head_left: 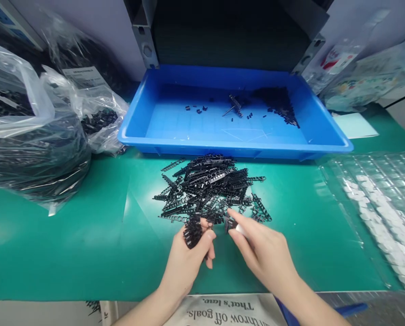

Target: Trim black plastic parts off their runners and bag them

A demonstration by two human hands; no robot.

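My left hand (192, 253) is closed around a bundle of small black plastic parts (192, 232), whose ends stick out above the thumb. To its right, my right hand (263, 244) pinches a small dark piece (229, 223) between thumb and fingers; something white (240, 230) shows within the grip. The hands are a short gap apart. Just beyond both of them lies a loose pile of black perforated plastic strips (209, 185) on the green tabletop (103, 235).
Behind the pile stands a blue tray (236, 147) with small black parts and a pointed tool (235, 106). Plastic bags of black parts (36, 158) sit at left. At right are a clear tray (355, 217) with white pieces, a bottle (338, 59) and white paper (355, 126).
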